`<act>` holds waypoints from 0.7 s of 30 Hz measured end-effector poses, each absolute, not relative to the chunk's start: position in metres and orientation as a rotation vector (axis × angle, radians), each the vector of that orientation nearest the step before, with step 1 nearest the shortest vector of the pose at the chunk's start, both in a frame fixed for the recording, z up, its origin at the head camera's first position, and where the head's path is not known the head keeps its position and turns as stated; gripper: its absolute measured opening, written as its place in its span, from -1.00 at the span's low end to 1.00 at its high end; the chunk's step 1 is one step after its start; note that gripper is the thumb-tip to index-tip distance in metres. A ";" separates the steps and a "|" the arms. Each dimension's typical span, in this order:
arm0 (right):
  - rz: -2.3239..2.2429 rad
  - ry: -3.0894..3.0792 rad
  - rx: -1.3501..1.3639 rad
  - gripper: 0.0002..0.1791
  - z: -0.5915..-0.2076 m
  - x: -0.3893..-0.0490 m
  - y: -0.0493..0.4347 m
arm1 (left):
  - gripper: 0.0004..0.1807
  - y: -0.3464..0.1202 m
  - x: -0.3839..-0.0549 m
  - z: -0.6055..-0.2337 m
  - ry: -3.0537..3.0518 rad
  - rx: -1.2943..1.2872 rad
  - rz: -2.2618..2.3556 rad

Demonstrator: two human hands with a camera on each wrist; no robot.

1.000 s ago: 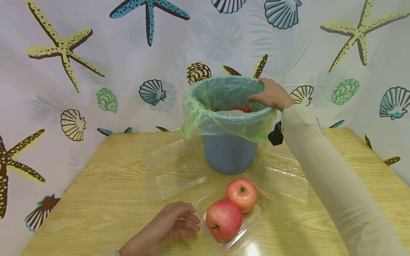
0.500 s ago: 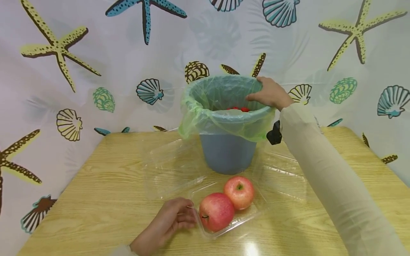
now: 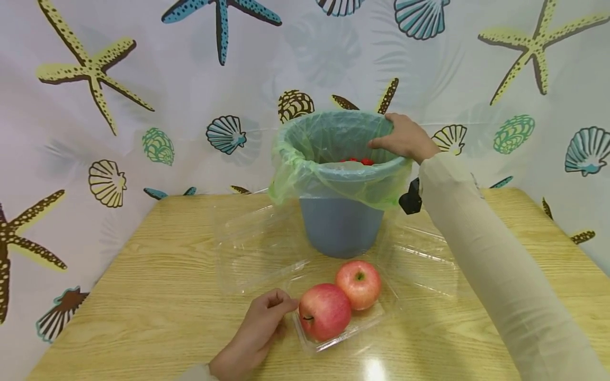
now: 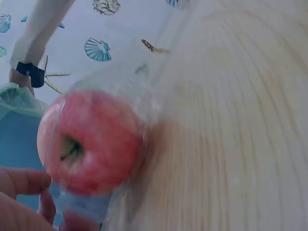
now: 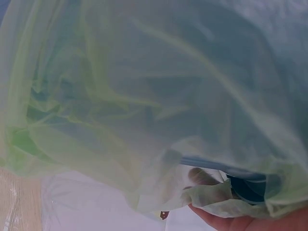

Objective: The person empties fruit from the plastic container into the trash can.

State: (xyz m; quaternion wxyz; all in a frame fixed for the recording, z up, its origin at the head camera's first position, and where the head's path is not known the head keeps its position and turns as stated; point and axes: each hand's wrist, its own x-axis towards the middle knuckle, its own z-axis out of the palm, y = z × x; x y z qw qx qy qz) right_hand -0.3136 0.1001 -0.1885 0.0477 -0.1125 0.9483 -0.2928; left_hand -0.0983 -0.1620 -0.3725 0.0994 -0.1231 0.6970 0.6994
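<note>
My left hand [image 3: 259, 330] pinches the left edge of a clear plastic tray [image 3: 350, 332], fingertips close beside the nearer apple. Two red apples sit in this tray, the nearer apple [image 3: 325, 312] with its stem toward the left and the farther apple [image 3: 358, 284] with its stem up. In the left wrist view one apple [image 4: 96, 144] shows behind the clear wall. My right hand [image 3: 405, 138] grips the right rim of a blue bucket [image 3: 342, 227], thumb inside, other fingers over the outer side. A thin green bag [image 3: 295, 180] lines the bucket and folds over its rim.
Red things [image 3: 355, 161] show inside the bucket, mostly hidden by its front rim. More clear plastic containers [image 3: 257, 248] lie on the wooden table [image 3: 157, 296] on both sides of the bucket. A curtain [image 3: 190, 95] printed with starfish and shells hangs behind.
My left hand has moved in to the tray's left edge, its fingers closing there. The tray with both apples has shifted slightly away and to the left. The right hand stays on the rim.
</note>
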 end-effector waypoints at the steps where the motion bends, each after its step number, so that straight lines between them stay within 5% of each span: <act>1: -0.894 2.892 -0.344 -0.07 -0.189 -0.314 0.100 | -0.73 -0.159 -0.098 -0.371 2.100 -0.388 2.073; 21: -0.874 2.897 -0.359 -0.07 -0.190 -0.314 0.101 | -0.74 -0.140 -0.091 -0.361 1.686 -0.422 2.432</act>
